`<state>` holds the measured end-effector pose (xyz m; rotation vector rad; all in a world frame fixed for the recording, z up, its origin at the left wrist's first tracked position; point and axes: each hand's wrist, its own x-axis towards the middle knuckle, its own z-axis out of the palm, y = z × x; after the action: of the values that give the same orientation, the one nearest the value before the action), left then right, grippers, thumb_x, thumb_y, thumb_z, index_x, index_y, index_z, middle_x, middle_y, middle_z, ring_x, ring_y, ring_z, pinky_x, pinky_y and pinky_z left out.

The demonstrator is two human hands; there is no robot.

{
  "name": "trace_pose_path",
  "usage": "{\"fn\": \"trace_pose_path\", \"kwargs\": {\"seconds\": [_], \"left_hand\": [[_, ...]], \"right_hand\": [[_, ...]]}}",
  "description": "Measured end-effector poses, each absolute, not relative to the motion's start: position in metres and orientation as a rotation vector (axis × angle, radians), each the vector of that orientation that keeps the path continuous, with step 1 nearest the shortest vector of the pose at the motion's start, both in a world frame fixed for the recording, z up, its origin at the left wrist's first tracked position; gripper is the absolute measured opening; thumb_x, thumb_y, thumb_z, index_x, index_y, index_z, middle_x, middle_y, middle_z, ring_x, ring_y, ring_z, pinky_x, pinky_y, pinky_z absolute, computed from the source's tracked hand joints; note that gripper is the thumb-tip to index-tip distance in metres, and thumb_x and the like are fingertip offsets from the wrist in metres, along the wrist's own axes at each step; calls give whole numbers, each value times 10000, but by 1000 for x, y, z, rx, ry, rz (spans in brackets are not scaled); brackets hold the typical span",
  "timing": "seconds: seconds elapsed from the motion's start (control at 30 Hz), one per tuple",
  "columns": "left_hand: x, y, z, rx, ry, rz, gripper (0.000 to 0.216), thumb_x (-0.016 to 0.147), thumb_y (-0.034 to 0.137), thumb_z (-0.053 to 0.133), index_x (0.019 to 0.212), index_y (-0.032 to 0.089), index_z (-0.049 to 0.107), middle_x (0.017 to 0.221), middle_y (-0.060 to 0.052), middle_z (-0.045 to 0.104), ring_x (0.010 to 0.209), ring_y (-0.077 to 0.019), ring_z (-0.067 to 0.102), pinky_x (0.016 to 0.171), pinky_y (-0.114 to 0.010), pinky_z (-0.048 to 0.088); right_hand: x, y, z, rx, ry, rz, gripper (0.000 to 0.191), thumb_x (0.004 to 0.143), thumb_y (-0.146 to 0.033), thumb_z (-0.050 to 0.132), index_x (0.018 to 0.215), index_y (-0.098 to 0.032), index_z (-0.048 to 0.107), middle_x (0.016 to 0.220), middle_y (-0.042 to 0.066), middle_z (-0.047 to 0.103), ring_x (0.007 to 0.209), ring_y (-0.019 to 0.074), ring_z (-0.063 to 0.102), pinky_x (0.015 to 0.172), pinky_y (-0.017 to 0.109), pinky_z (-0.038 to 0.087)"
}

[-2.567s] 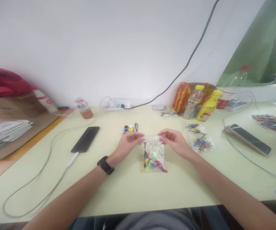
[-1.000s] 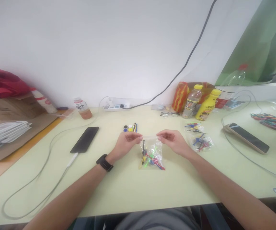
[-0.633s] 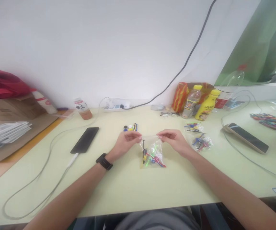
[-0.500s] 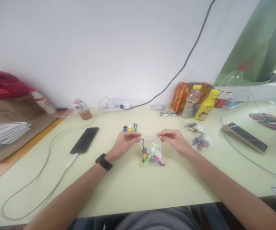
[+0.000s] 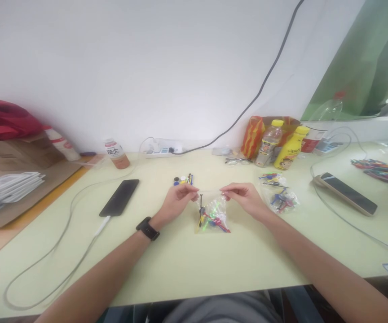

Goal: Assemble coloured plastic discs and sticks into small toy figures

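A clear plastic bag (image 5: 213, 217) with small coloured plastic pieces inside hangs between my two hands, over the middle of the table. My left hand (image 5: 180, 197) pinches its upper left corner, and my right hand (image 5: 243, 196) pinches the upper right corner. Red, green, white, yellow, blue and black pieces show through the film; their exact kind is too blurred to tell. Just behind my left hand lie loose round discs (image 5: 182, 180) and thin sticks (image 5: 190, 179). To the right of my right hand are more clear bags (image 5: 283, 200) of similar coloured pieces.
A black phone (image 5: 119, 198) on a white cable lies at left, another phone (image 5: 349, 193) at right. Bottles (image 5: 290, 148), glasses (image 5: 238, 160) and a power strip (image 5: 162, 151) stand along the wall. A pile of coloured sticks (image 5: 381, 171) lies far right.
Hardly anything differs. Both hands keep their pinch on the bag's top corners, and the bag's lower part has shifted very slightly left and up.
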<state>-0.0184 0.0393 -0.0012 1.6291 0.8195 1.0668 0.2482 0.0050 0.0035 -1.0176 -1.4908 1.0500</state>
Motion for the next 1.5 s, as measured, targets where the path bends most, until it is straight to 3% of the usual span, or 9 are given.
{"fn": "trace_pose_path", "kwargs": {"seconds": [0.53,0.67,0.73,0.83,0.97,1.13,1.27,1.5], "left_hand": [[-22,39,-6,1612,891,1074,225,830,363,842,904,153,807,930,-89,789,860,-199,716,833,-310,584],[-21,40,-10,1646,884,1101,350,844,364,833,1132,172,783,937,-68,770,865,-189,710,852,-322,587],[-21,41,-11,1668,899,1093,429,853,374,824,1229,180,756,956,-67,767,889,-197,714,874,-336,589],[-22,42,-12,1729,946,1052,343,868,407,802,1116,169,796,1006,-92,781,932,-223,725,886,-347,591],[-21,42,-10,1791,937,991,262,896,417,770,953,161,766,947,-83,775,873,-202,723,815,-315,597],[-20,38,-5,1685,858,1005,252,896,383,779,987,150,745,906,-73,763,816,-174,720,783,-295,597],[-22,38,-1,1635,850,1051,259,891,357,786,1046,149,787,899,-83,777,831,-183,727,810,-307,593],[-22,34,3,1594,870,1097,222,832,351,839,935,155,829,910,-103,798,851,-212,737,826,-330,607]], "right_hand": [[251,3,4,-894,-1633,975,170,883,-343,731,930,-209,824,927,84,740,844,205,673,757,339,545],[248,5,0,-950,-1638,908,185,887,-379,746,907,-204,800,917,80,747,849,211,680,773,349,568],[247,6,-3,-984,-1607,908,234,878,-405,756,992,-203,794,910,71,744,834,209,684,783,359,581],[246,8,-7,-1027,-1593,909,328,883,-418,748,1126,-199,771,932,67,737,843,204,689,815,369,589],[246,8,-10,-1065,-1664,863,228,928,-412,687,957,-193,742,943,71,727,857,201,686,776,339,574],[244,7,-11,-986,-1593,1005,222,952,-425,661,973,-204,654,837,22,696,671,149,632,662,303,540],[244,6,-4,-954,-1559,1004,222,919,-408,702,975,-194,724,812,34,705,697,164,651,672,313,548],[247,1,4,-852,-1588,919,187,914,-344,690,908,-205,814,889,78,736,747,183,677,702,337,558]]}}
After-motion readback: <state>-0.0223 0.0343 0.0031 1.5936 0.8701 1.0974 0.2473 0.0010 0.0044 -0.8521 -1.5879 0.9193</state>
